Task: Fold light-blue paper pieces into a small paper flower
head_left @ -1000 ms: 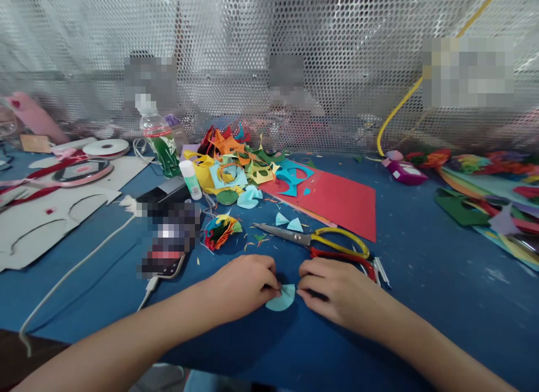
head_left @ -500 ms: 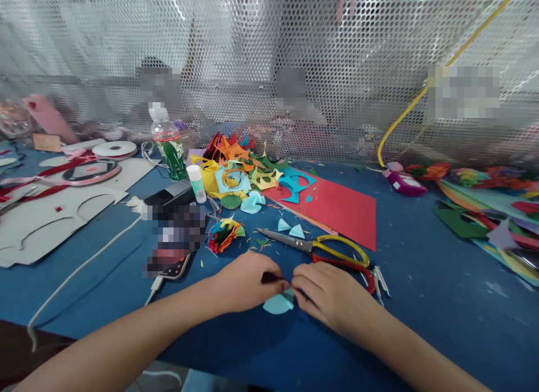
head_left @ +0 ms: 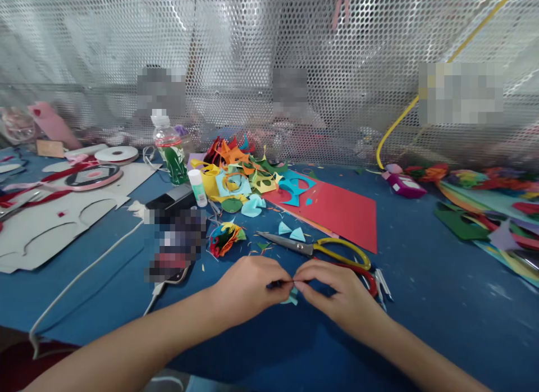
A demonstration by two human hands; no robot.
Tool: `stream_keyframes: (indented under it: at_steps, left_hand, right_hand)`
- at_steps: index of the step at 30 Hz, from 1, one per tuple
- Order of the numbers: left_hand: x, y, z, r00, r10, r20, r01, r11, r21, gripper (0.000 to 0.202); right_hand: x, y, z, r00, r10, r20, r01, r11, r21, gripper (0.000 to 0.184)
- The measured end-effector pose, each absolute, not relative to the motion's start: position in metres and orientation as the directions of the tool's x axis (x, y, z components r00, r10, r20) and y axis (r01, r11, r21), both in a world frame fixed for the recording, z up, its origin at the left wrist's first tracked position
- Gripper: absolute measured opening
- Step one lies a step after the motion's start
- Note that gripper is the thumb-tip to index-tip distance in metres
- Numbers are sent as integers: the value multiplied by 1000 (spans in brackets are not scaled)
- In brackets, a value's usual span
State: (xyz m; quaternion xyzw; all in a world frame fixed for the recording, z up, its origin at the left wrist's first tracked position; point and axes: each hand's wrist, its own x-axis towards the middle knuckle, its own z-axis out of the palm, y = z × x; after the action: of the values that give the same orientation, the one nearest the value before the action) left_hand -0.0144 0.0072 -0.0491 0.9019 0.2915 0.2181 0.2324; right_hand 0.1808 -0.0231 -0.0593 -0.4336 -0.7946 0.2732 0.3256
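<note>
My left hand is closed in a pinch on a light blue piece of paper, mostly hidden behind the fingers. My right hand pinches at the same spot, its thumb and fingertips meeting those of the left. Just beyond the hands lie scissors with one yellow and one red handle loop. Past the blades are two small light blue paper wedges. To the left sits a multicoloured bundle of folded paper.
Coloured paper scraps are heaped at the back, beside red paper sheets. A glue stick, a bottle and a phone with a white cable stand or lie left. A perforated metal panel closes off the back.
The light blue paper has turned and now shows less between my hands. My fingertips have come together, with the right thumb now stretched towards the left hand's pinch.
</note>
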Motion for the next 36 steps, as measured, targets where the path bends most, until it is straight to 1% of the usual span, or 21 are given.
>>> stream_keyframes:
  at_steps: [7,10,13,16,18,21,23,24,27,29,36]
  left_hand:
    - [-16,4,-48,771,571,284,408,-784,468,22]
    - [-16,3,-49,778,556,292,392,-793,467,23]
    - [-14,3,-50,740,585,333,379,-771,511,19]
    - [-13,4,-48,651,669,359,358,-688,632,16]
    - [-12,4,-43,603,733,316,338,-593,731,16]
    - [-12,4,-34,607,777,165,344,-444,827,18]
    - [-13,5,-30,644,761,81,363,-397,843,17]
    - [-13,6,-30,665,744,61,366,-397,842,17]
    - [-15,8,-31,723,687,70,345,-447,825,19]
    - [-16,9,-34,745,662,79,330,-470,819,20]
    - [-15,10,-39,755,651,83,311,-466,828,19]
  right_hand:
    - [178,-24,-59,-410,857,311,475,492,-730,11]
    - [177,-24,-58,-406,860,308,474,486,-734,12]
    - [178,-24,-58,-392,878,275,478,450,-754,11]
    - [180,-24,-56,-359,901,242,481,401,-780,8]
    - [181,-24,-54,-348,909,228,479,382,-790,9]
    - [182,-24,-51,-369,902,224,488,393,-780,11]
    - [182,-24,-51,-396,886,243,506,431,-747,11]
    - [182,-24,-51,-411,874,258,516,457,-725,10]
    - [182,-25,-53,-441,842,312,540,526,-657,11]
    - [182,-25,-54,-452,832,321,557,544,-628,11]
    - [181,-27,-51,-462,831,308,580,546,-605,12]
